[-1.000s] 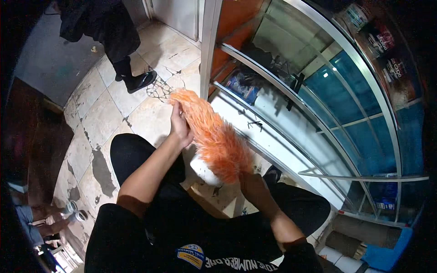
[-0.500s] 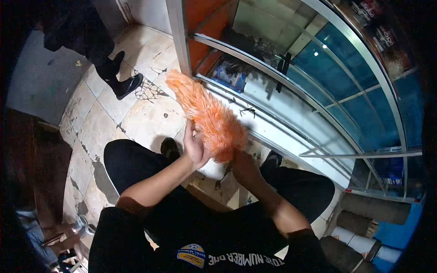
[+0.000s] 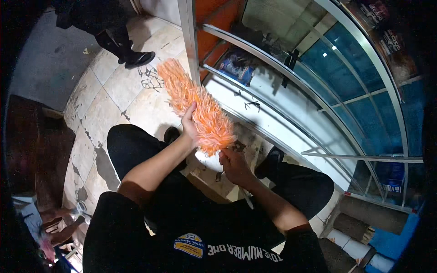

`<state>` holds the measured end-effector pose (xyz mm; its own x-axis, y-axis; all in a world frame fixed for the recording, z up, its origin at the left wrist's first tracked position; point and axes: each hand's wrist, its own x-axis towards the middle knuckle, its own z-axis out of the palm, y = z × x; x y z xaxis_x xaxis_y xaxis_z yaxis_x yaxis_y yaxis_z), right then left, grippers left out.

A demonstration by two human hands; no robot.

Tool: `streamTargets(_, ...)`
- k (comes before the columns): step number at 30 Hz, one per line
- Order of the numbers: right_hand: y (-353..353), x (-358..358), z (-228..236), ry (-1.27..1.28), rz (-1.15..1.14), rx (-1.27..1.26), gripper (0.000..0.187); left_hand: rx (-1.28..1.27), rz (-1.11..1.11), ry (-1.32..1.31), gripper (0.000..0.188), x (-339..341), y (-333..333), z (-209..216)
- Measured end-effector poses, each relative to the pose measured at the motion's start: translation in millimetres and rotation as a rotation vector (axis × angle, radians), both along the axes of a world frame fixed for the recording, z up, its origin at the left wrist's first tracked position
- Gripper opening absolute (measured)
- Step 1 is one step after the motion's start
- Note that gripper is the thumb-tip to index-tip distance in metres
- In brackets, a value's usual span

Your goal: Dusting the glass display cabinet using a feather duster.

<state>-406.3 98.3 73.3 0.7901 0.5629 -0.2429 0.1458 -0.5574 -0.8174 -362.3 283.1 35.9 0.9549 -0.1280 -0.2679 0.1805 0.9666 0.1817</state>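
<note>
Your left hand (image 3: 189, 126) cupped the orange duster (image 3: 202, 113), seemingly steadying it, while your right hand (image 3: 235, 166) pinched its near end.

A metal-framed glass cabinet (image 3: 314, 132) has blue panes (image 3: 339, 73) catching small bright glints, an orange end panel (image 3: 216, 17) and a brightly lit white base (image 3: 284, 111). Left of the cabinet spreads a floor (image 3: 107, 84) of cream tiles, a cracked patch (image 3: 150, 78) nearer the cabinet, a grey worn patch (image 3: 105, 167) farther off. Opposite the cabinet, a grey wall (image 3: 41, 59) stands in shadow.
</note>
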Motion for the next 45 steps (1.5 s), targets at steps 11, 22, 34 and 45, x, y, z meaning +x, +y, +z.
streamTargets(11, -15, -18, -39, -0.624, 0.025, 0.037, 0.019, 0.285, 0.141, 0.136, 0.068, -1, -21, 21)
streamTargets(22, -29, 0, -36, 0.530, -0.281, 0.322, 0.017, 0.307, -0.042, -0.009, 0.055, 2, 6, 2)
streamTargets(34, -53, 24, -23, 0.369, -0.084, 0.388, 0.022, 0.333, -0.109, 0.081, 0.034, 7, 7, 13)
streamTargets(45, -12, -13, -21, -0.603, 0.090, -0.188, 0.019, 0.108, -0.196, 0.152, 0.046, 0, -3, 14)
